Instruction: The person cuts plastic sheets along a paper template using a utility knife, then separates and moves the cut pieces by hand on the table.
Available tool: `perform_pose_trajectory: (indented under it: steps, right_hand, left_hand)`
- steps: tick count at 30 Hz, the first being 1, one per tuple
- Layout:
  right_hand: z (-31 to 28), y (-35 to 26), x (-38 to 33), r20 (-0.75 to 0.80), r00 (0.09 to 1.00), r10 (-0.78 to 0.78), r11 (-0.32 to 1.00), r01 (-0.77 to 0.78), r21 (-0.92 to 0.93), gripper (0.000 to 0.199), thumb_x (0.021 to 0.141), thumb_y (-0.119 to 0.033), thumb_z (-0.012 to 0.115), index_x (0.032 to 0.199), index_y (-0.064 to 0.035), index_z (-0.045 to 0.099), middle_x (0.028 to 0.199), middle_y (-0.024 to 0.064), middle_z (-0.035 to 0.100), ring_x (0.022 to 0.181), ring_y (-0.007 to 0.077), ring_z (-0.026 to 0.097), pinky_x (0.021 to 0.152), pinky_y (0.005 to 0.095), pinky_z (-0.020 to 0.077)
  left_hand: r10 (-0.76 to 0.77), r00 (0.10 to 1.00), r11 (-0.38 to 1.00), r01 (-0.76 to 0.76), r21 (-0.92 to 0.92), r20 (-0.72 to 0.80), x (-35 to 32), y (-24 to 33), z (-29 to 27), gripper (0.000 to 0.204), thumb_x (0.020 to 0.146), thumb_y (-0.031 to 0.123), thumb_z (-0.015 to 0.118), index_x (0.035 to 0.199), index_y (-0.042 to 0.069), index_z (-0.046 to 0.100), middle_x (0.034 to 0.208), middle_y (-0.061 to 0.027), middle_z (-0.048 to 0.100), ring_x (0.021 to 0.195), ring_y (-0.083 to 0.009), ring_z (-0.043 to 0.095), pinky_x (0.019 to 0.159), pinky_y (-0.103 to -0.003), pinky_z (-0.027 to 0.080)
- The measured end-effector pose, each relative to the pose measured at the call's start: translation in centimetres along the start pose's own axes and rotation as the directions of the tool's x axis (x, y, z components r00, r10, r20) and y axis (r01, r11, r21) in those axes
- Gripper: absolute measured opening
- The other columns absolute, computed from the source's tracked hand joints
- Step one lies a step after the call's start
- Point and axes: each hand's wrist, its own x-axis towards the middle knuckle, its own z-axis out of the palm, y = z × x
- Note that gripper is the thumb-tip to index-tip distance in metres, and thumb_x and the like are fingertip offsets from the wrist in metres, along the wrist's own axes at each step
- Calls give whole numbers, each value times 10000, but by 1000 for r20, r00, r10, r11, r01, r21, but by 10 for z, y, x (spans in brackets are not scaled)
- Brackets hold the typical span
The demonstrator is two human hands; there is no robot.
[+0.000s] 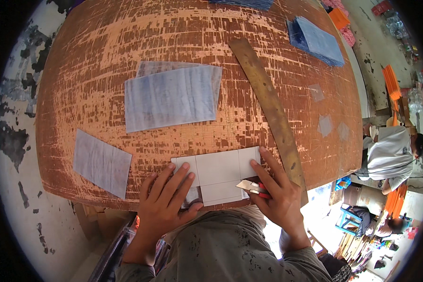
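A white card piece (pixel 218 170) with ruled or creased lines lies at the table's near edge, a wide panel with a narrower flap toward me. On its left end rest the spread fingers of my left hand (pixel 167 195), which holds nothing. My right hand (pixel 282 195) grips a red-handled utility knife (pixel 251 187), its blade pointing left over the flap. Index and middle fingertips of that hand touch the card's right end. Some translucent greyish sheet shows under the card, partly hidden. Just right of my right hand lies a long worn metal ruler (pixel 268 101), set at a slant.
Translucent bluish sheets (pixel 171 98) overlap mid-table, and a single sheet (pixel 102 164) lies at left. A stack of blue sheets (pixel 317 41) sits far right, near small clear scraps (pixel 325 126). The scratched brown tabletop (pixel 94 56) meets a peeling wall. Beyond, a person (pixel 390 152) is at right.
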Motion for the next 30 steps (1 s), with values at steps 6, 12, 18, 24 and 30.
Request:
perform_pose_trajectory:
  steps: [6, 12, 18, 24, 30]
  right_hand:
    - [-1, 2, -1, 4, 1000, -26, 999, 26, -29, 777, 770, -141, 951, 1514, -122, 727, 1697, 138, 592, 1007, 252, 839, 798, 380, 683]
    - [-2, -1, -4, 20, 1000, -3, 1000, 3, -5, 754, 805, -154, 960, 1519, -118, 722, 1695, 128, 590, 995, 252, 837, 808, 391, 686]
    - [0, -4, -3, -35, 999, -11, 1000, 11, 7, 661, 847, -202, 975, 1464, -92, 766, 1657, 138, 636, 1059, 263, 834, 850, 393, 692]
    - [5, -2, -5, -84, 996, -33, 999, 34, 11, 651, 862, -181, 969, 1472, -92, 763, 1647, 132, 643, 1233, 302, 794, 914, 397, 686]
    - [-1, -2, -6, -92, 995, -32, 998, 27, -48, 666, 863, -176, 957, 1493, -118, 747, 1662, 95, 625, 1244, 324, 781, 1001, 444, 651]
  left_hand:
    - [-1, 1000, 1000, 1, 11, -8, 0, 1, 1, 613, 1071, 648, 662, 1387, 141, 798, 1575, -60, 713, 1453, -315, 651, 1222, -537, 428]
    - [-8, 999, 999, 7, -36, -33, 0, 1, 1, 602, 1033, 615, 728, 1385, 130, 796, 1574, -60, 713, 1457, -312, 653, 1206, -530, 458]
    - [-14, 998, 996, 9, -83, -60, 2, 3, -6, 601, 978, 507, 816, 1431, 114, 771, 1607, -69, 687, 1466, -312, 646, 1201, -527, 462]
    - [-3, 998, 994, -5, -109, -70, 2, 2, -5, 642, 954, 455, 848, 1475, 97, 738, 1649, -80, 650, 1485, -318, 623, 1188, -525, 469]
    - [-21, 997, 994, 12, -109, -78, 5, 6, -3, 652, 941, 440, 858, 1493, 120, 728, 1662, -61, 640, 1499, -333, 599, 1222, -529, 431]
